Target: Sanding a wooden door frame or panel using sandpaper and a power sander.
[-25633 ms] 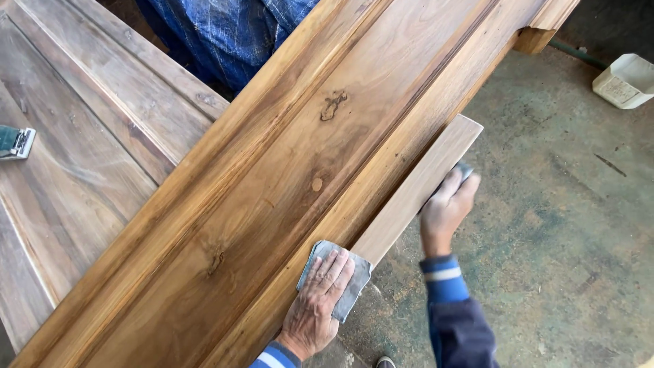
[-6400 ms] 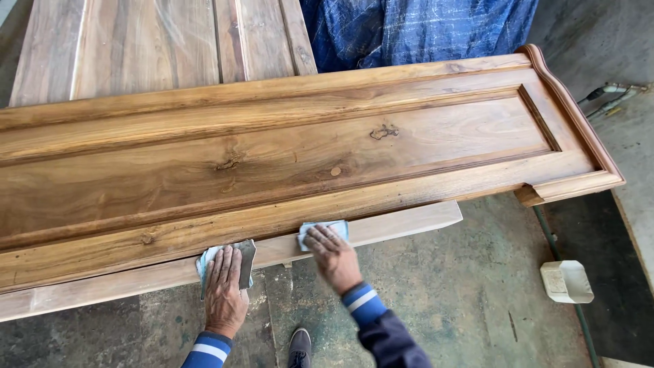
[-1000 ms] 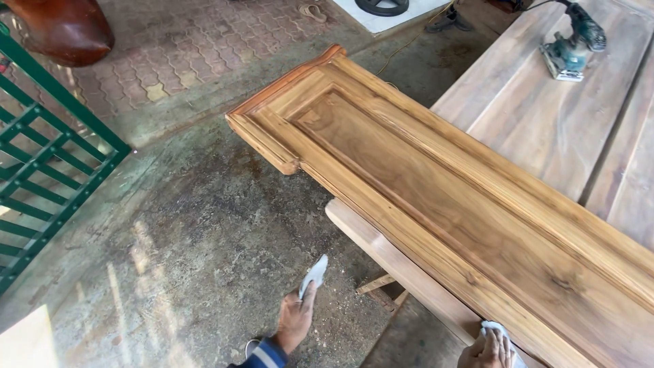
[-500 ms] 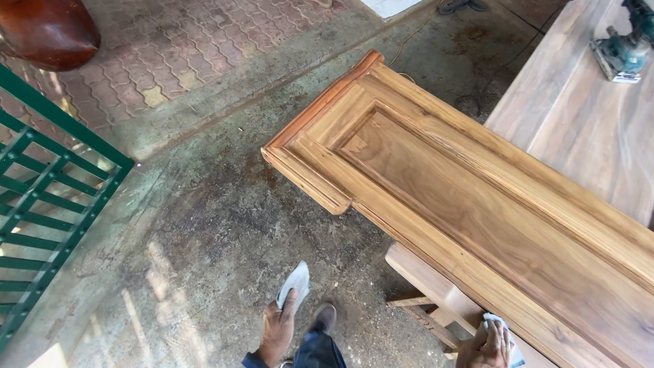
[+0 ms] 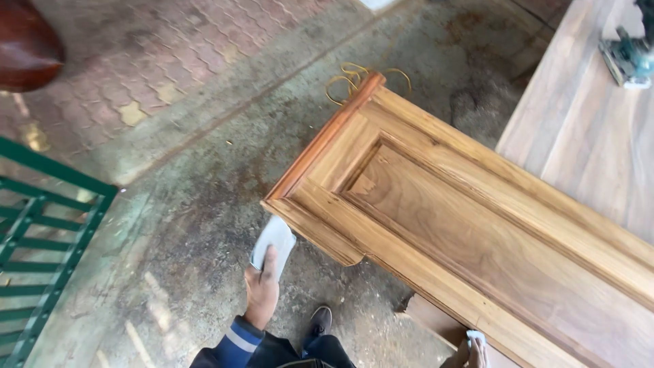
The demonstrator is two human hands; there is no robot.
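A long varnished wooden panel (image 5: 477, 225) with a raised moulded frame lies slanted across the view. My left hand (image 5: 262, 289) grips a pale grey sheet of sandpaper (image 5: 274, 240) and holds it up close to the panel's near left corner. At the bottom edge, only the fingertips of my right hand (image 5: 470, 354) show, closed on a second pale sheet (image 5: 475, 336) against the panel's lower edge. My shoe (image 5: 319, 320) is on the concrete floor below.
An unvarnished plank (image 5: 436, 327) juts out under the panel. A bare wood tabletop (image 5: 586, 136) with a green power sander (image 5: 630, 58) lies at right. A yellow cord (image 5: 354, 75) coils past the panel's end. A green metal gate (image 5: 48, 245) stands at left.
I have stepped toward the panel's left end. My left hand rose with its sandpaper up to the panel's corner. My right hand slid almost out of view at the bottom.
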